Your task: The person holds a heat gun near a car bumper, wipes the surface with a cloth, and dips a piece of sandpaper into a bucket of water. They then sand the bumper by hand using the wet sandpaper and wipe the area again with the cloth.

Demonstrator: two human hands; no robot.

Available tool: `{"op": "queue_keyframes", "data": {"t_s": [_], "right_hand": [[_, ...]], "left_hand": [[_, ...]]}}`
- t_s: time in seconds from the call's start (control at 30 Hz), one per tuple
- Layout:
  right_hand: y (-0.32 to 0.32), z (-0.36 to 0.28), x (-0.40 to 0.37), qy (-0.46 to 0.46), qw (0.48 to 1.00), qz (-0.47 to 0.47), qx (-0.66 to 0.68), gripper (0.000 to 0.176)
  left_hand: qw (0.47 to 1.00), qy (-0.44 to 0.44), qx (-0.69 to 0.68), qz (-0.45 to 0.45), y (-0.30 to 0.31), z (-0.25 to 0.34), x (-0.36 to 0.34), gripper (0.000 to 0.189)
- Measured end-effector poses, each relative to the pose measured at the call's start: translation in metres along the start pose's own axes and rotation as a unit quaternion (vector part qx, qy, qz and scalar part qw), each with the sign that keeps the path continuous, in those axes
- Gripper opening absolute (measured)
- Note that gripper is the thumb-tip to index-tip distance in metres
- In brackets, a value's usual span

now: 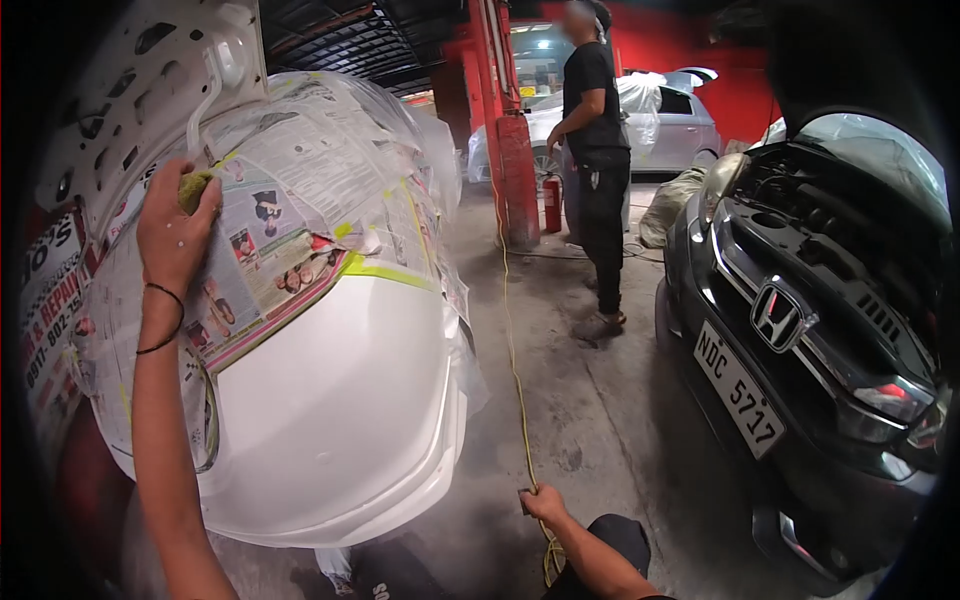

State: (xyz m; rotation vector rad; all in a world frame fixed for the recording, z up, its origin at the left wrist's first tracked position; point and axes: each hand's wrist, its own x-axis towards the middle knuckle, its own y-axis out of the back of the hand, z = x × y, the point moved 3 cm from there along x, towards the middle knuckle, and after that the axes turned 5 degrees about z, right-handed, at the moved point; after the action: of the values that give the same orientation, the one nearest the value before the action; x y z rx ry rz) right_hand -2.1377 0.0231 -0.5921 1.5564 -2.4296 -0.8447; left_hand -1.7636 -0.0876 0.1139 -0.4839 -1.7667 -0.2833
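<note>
My left hand (177, 228) is raised over the newspaper masking, its fingers closed round a yellow-green sponge (194, 191). Beneath it, newspaper sheets (262, 205) and yellow-green tape (392, 273) cover much of a car body. Below the tape, a bare white bumper (330, 400) curves toward me. Low in the view, to the right of the bumper, my right hand (546, 503) is closed on a small dark flat piece (524, 502), whose kind I cannot make out. A thin yellow hose (517, 385) runs along the floor and passes behind this hand.
A raised white panel (160, 80) hangs at upper left. On the right stands a black car (790, 330) with its hood up. Another person (598, 150) stands near a red post (515, 170) and a fire extinguisher (552, 203). A silver car (670, 120) is farther back.
</note>
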Motion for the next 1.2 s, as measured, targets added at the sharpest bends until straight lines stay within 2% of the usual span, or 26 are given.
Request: {"op": "queue_keyframes", "data": {"t_s": [0.07, 0.13, 0.17, 0.27, 0.37, 0.4, 0.47, 0.57, 0.67, 0.77, 0.8, 0.87, 0.93, 0.97, 1.0, 1.03, 1.07, 1.1, 1.13, 1.17, 1.2], "right_hand": [[-0.032, 0.048, 0.032, -0.067, 0.995, -0.071, 0.014, 0.044], [-0.068, 0.067, 0.050, -0.007, 0.996, -0.066, -0.055, 0.043], [-0.085, 0.068, 0.051, 0.024, 0.994, -0.067, -0.088, 0.042], [-0.124, 0.055, 0.032, 0.065, 0.991, -0.097, -0.062, 0.044], [-0.163, 0.043, 0.012, 0.041, 0.984, -0.171, -0.018, 0.046], [-0.169, 0.031, 0.000, 0.087, 0.981, -0.168, -0.044, 0.046], [-0.168, 0.008, -0.033, 0.175, 0.968, -0.154, -0.097, 0.046], [-0.157, -0.012, -0.058, 0.202, 0.944, -0.250, -0.072, 0.046], [-0.148, 0.004, -0.056, 0.200, 0.942, -0.251, -0.095, 0.048], [-0.129, 0.013, -0.039, 0.147, 0.932, -0.271, -0.192, 0.052], [-0.118, 0.011, -0.034, 0.141, 0.937, -0.249, -0.200, 0.053], [-0.100, 0.019, -0.030, 0.136, 0.943, -0.214, -0.217, 0.055], [-0.090, 0.035, -0.010, 0.138, 0.925, -0.247, -0.253, 0.060], [-0.091, 0.053, 0.002, 0.123, 0.927, -0.226, -0.273, 0.060], [-0.095, 0.082, 0.023, 0.191, 0.928, -0.201, -0.249, 0.057], [-0.086, 0.089, 0.032, 0.129, 0.947, -0.184, -0.231, 0.051], [-0.086, 0.104, 0.047, 0.194, 0.939, -0.145, -0.243, 0.047], [-0.079, 0.101, 0.057, 0.159, 0.955, -0.166, -0.185, 0.045], [-0.068, 0.106, 0.058, 0.107, 0.970, -0.180, -0.127, 0.043], [-0.074, 0.103, 0.069, 0.143, 0.972, -0.185, -0.025, 0.040], [-0.069, 0.108, 0.074, 0.161, 0.969, -0.174, 0.075, 0.038]], "left_hand": [[0.999, 0.046, 0.019, -0.022, -0.005, 0.000, 0.000, 0.035], [0.996, 0.067, 0.045, -0.032, -0.007, -0.003, -0.001, 0.036], [0.996, 0.064, 0.057, -0.035, -0.010, -0.006, -0.002, 0.037], [0.994, 0.057, 0.090, -0.040, -0.009, -0.008, -0.001, 0.037], [0.991, 0.085, 0.096, -0.048, -0.009, -0.005, -0.003, 0.036], [0.990, 0.101, 0.088, -0.050, -0.011, -0.005, -0.003, 0.036], [0.988, 0.099, 0.105, -0.051, -0.013, -0.008, -0.004, 0.037], [0.990, 0.073, 0.115, -0.044, -0.014, -0.011, -0.003, 0.039], [0.989, 0.068, 0.128, -0.032, -0.011, -0.008, -0.004, 0.037], [0.989, 0.054, 0.134, -0.018, -0.018, -0.008, -0.004, 0.034], [0.989, 0.043, 0.142, -0.010, -0.018, -0.010, -0.003, 0.033], [0.991, 0.009, 0.132, 0.017, -0.028, -0.016, -0.004, 0.031], [0.991, -0.007, 0.126, 0.033, -0.025, -0.018, -0.007, 0.026], [0.984, -0.073, 0.160, 0.008, -0.029, -0.029, -0.009, 0.025], [0.988, -0.078, 0.110, 0.071, -0.029, -0.020, -0.008, 0.018], [0.990, -0.061, 0.103, 0.078, -0.028, -0.018, -0.009, 0.021], [0.990, -0.046, 0.091, 0.096, -0.027, -0.017, -0.008, 0.024], [0.991, -0.005, 0.125, 0.050, -0.021, -0.013, -0.007, 0.023], [0.993, 0.020, 0.109, 0.039, -0.020, -0.014, -0.007, 0.034], [0.994, 0.046, 0.092, 0.029, -0.020, -0.016, -0.007, 0.046], [0.995, 0.045, 0.086, 0.028, -0.020, -0.015, -0.009, 0.046]]}}
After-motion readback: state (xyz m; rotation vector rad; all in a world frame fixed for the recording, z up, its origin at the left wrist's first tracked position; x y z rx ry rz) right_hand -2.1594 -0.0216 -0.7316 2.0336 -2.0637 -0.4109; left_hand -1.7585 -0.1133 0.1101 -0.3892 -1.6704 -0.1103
